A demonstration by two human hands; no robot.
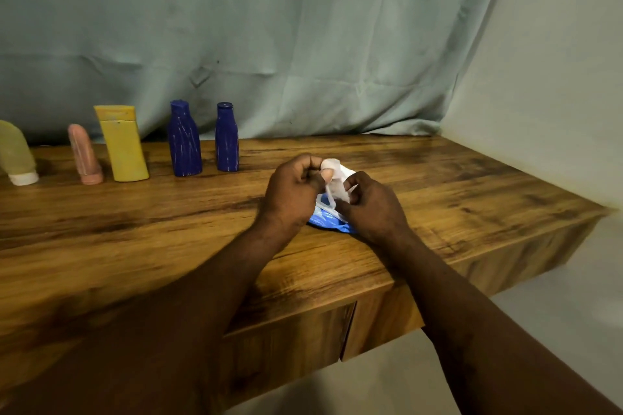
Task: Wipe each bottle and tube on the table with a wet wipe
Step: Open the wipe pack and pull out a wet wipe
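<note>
A white wet wipe [334,178] is pinched between my left hand [293,190] and my right hand [372,204] above a blue wipe packet [325,221] lying on the wooden table [135,229]. Along the table's back left stand two dark blue bottles [184,140] [227,138], a yellow tube [122,145], a pink tube [84,155] and a pale green tube [15,153] with a white cap, partly cut off at the left edge.
A wrinkled pale green cloth [269,37] hangs behind the table. A light wall [556,77] bounds the right side. The table's front edge and a drawer front [286,340] lie below my forearms.
</note>
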